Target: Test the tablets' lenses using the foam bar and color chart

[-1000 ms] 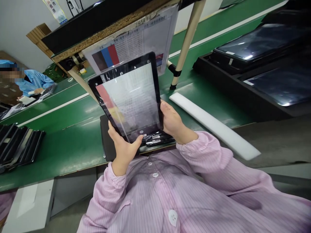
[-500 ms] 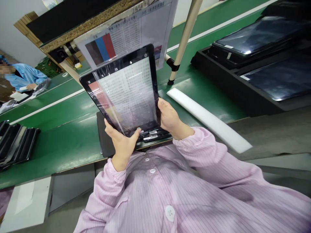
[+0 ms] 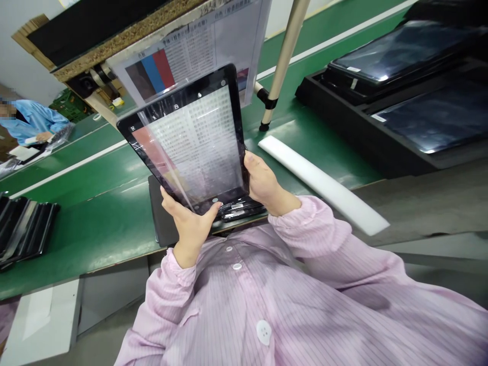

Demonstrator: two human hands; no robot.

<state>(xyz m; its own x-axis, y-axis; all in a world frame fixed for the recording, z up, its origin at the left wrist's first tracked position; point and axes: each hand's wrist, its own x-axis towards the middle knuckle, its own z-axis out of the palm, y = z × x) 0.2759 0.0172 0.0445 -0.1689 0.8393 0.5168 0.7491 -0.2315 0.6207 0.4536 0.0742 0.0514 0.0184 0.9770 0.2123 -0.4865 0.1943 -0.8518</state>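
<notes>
Between both hands a black-framed tablet (image 3: 194,147) is held up, tilted, with its lit screen facing me. A camera view of the printed sheet fills that screen. My left hand (image 3: 190,221) grips the tablet's lower left corner, its thumb near the bottom edge of the screen. My right hand (image 3: 263,180) is closed on the lower right edge, most of its fingers hidden behind. Beyond the tablet hangs the printed chart (image 3: 152,73) with black, blue and red bars. Several dark devices with white labels (image 3: 238,207) lie below the tablet on the green bench.
A white foam strip (image 3: 324,185) lies on the bench (image 3: 107,213) to the right. Farther right, a black tray (image 3: 343,109) holds tablets. A beige post (image 3: 285,51) stands behind. At left are a stack of dark devices (image 3: 28,226) and a person in blue (image 3: 38,119).
The whole view has shifted slightly, moving things a little to the left. My left thumb has slid slightly off the round on-screen button, which now shows more fully. Both hands still hold the tablet.
</notes>
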